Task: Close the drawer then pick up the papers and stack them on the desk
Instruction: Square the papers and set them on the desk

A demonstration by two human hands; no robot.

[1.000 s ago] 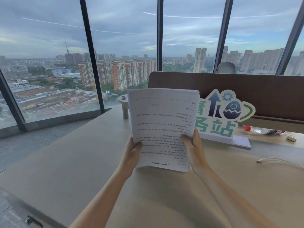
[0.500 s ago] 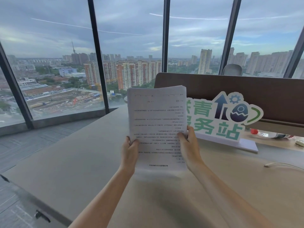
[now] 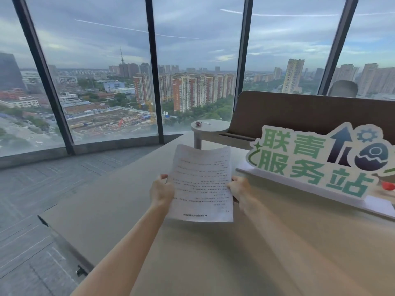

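Observation:
A sheaf of white printed papers is held low over the beige desk, tilted back towards lying flat, its near edge close to the desktop. My left hand grips the left edge of the papers. My right hand grips the right edge. The drawer is not in view; only the desk's left edge and a small dark fitting under it show.
A green and white cut-out sign on a white base stands on the desk just right of the papers. Behind it is a brown partition. A small round side table stands beyond the desk. A red object lies at far right.
The papers have gone from upright to tilted back and lower over the desk. Both hands moved forward with them. The view has swung left.

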